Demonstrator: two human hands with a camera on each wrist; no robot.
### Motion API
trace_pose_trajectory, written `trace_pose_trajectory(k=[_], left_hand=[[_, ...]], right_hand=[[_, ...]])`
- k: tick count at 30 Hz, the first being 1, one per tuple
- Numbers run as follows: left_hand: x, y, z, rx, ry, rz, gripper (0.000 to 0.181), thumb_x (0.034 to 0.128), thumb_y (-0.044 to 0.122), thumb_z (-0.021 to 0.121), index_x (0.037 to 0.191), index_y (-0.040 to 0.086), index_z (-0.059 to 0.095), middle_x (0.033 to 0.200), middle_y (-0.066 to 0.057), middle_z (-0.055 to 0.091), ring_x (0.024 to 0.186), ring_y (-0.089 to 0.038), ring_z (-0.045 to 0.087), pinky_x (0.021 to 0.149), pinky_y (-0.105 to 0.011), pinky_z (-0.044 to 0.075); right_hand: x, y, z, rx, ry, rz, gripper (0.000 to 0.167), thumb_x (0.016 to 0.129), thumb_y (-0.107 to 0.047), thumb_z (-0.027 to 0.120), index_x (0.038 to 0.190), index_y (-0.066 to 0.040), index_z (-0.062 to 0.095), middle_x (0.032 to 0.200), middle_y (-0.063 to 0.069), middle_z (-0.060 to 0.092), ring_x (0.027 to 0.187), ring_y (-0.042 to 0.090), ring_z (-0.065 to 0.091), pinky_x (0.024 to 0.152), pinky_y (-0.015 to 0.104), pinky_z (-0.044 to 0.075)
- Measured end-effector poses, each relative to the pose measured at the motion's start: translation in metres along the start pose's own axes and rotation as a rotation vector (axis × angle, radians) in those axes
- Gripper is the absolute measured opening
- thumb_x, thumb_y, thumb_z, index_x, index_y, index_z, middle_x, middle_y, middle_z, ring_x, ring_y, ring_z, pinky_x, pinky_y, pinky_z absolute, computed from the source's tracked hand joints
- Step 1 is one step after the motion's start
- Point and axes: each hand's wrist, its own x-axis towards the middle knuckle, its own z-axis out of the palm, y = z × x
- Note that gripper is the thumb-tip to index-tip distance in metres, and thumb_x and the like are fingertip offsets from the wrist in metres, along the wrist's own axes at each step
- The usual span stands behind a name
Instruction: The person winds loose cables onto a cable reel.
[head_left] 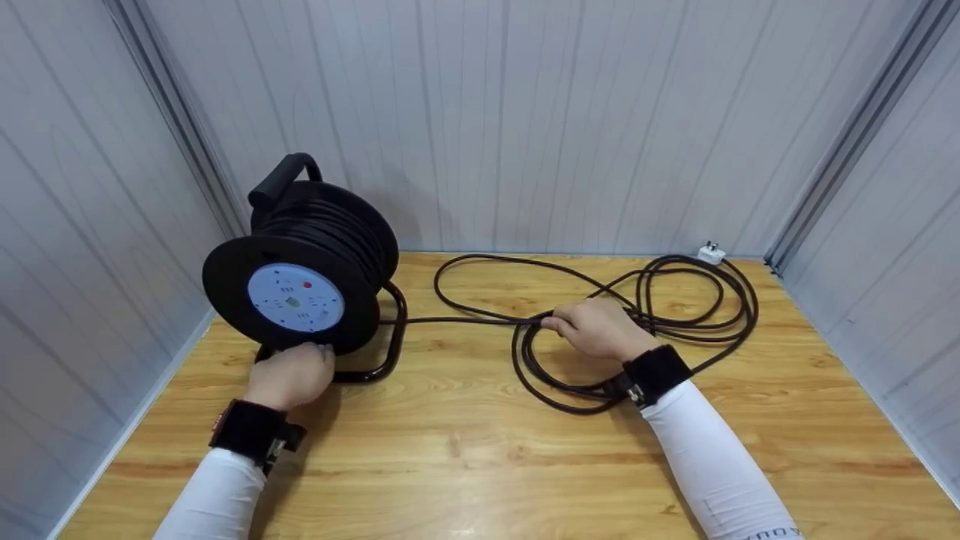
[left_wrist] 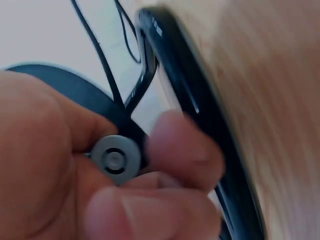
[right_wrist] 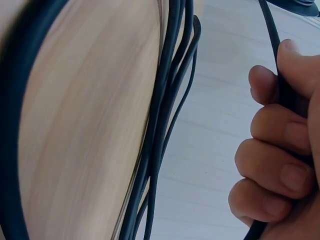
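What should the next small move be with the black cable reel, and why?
Perhaps turn the round black cable reel slightly by its small grey knob, while the right hand guides the thin black cable. The left hand holds the knob, the right holds the cable running to the reel, while more lies looped on the yellow wood-grain table.

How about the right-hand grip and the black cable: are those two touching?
Touching. The right wrist view shows it plainly: the right-hand grip curls round the black cable, which emerges above and below it.
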Motion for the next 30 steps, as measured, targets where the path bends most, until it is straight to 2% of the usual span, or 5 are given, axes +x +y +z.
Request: trace_pose_trajectory(k=[6,14,16,22,30], left_hand=[[-0.002,-0.023,-0.014,-0.124,-0.104,-0.009,0.065,0.1187,0.024,0.022,0.074,0.007,0.066,0.059,-0.003,0.06,0.049,-0.02,0.055,0.048,-0.036,0.044],[-0.013,-0.048,-0.032,-0.187,-0.105,-0.05,0.06,0.1212,0.031,0.021,0.099,0.001,0.067,0.065,-0.005,0.066,0.051,-0.021,0.056,0.059,-0.04,0.049],[-0.013,-0.05,-0.032,-0.188,-0.11,-0.057,0.06,0.1212,0.032,0.02,0.097,0.003,0.066,0.065,-0.004,0.065,0.052,-0.021,0.056,0.06,-0.04,0.049],[-0.013,-0.05,-0.031,-0.205,-0.155,-0.075,0.06,0.1211,0.035,0.022,0.093,0.005,0.065,0.066,-0.004,0.066,0.052,-0.019,0.054,0.056,-0.039,0.048],[-0.021,-0.06,-0.036,-0.188,-0.118,-0.077,0.062,0.1213,0.038,0.02,0.099,0.002,0.066,0.068,-0.006,0.065,0.055,-0.024,0.057,0.074,-0.046,0.051]], right_hand=[[-0.001,0.002,0.001,0.007,-0.022,0.009,0.041,0.117,-0.045,0.057,0.085,-0.02,0.057,0.068,-0.007,0.049,0.062,0.015,0.052,0.068,0.043,0.05],[-0.004,0.009,-0.006,0.081,-0.04,0.045,0.047,0.115,-0.054,0.057,0.083,-0.02,0.059,0.068,-0.008,0.046,0.059,0.013,0.047,0.066,0.038,0.043],[-0.006,0.013,-0.009,0.05,0.032,0.024,0.048,0.113,-0.054,0.061,0.078,-0.021,0.055,0.064,-0.009,0.043,0.056,0.012,0.044,0.06,0.035,0.039],[-0.01,0.024,-0.019,-0.169,0.466,-0.16,0.05,0.104,-0.044,0.08,0.072,-0.016,0.051,0.058,-0.004,0.044,0.046,0.018,0.046,0.045,0.039,0.035],[-0.016,0.03,-0.028,0.016,0.13,0.064,0.057,0.108,-0.063,0.066,0.068,-0.023,0.057,0.055,-0.012,0.035,0.048,0.009,0.035,0.054,0.032,0.032]])
